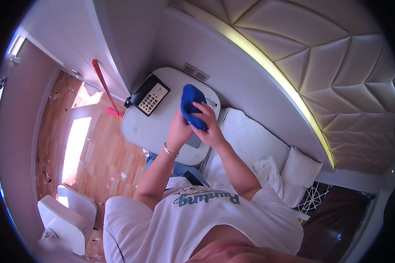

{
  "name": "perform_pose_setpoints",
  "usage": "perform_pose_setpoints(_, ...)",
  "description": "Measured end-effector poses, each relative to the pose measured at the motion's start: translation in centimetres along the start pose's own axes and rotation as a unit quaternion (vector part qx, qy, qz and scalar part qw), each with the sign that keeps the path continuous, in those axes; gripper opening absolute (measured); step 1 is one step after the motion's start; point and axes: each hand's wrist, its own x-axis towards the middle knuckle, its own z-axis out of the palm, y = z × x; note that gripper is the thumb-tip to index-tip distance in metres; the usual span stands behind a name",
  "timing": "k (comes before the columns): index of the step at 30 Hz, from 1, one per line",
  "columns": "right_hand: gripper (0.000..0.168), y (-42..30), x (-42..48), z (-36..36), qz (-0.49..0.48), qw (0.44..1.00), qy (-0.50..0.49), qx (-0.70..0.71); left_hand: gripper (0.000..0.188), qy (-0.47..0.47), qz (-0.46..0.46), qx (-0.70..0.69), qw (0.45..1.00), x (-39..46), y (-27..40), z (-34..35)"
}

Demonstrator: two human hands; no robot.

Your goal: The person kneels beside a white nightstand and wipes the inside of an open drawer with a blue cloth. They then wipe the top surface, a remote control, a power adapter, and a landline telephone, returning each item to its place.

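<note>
A bunched piece of blue fabric [191,98], perhaps a folded cloth, is held up over a white table [136,130] with rounded corners. My left hand [180,126], with a silver bangle at its wrist, grips the fabric from its left and lower side. Across its right side lie the spread fingers of my right hand [206,121], the thumb pressing near its lower end. My left fingers are mostly hidden behind the fabric. Below my hands, part of a flat grey object [194,142] shows on the tabletop; the rest is covered.
A black corded telephone [151,95] sits at the table's left. A red-handled broom [105,82] leans by the wall. Paper scraps litter the wooden floor [112,157]. At right is a bed with white bedding [247,131] and a pillow [299,163]; white furniture [64,220] stands lower left.
</note>
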Motion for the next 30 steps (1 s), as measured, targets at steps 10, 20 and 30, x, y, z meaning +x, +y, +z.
perform_pose_setpoints(10, 0.036, -3.8, 0.5, -5.4, 0.021, 0.987, 0.159, -0.024, 0.061, 0.008, 0.160, 0.147, 0.976, 0.1, 9.7, 1.1)
perform_pose_setpoints(20, 0.039, -4.6, -0.5, -11.4, 0.011, 0.980, 0.195, -0.036, 0.058, -0.059, 0.244, 0.165, 0.954, 0.4, 13.1, 4.7)
perform_pose_setpoints(30, 0.048, -6.8, -1.4, -14.5, -0.092, 0.979, 0.102, -0.148, 0.073, -0.120, 0.241, 0.147, 0.952, 1.6, 13.4, 7.3)
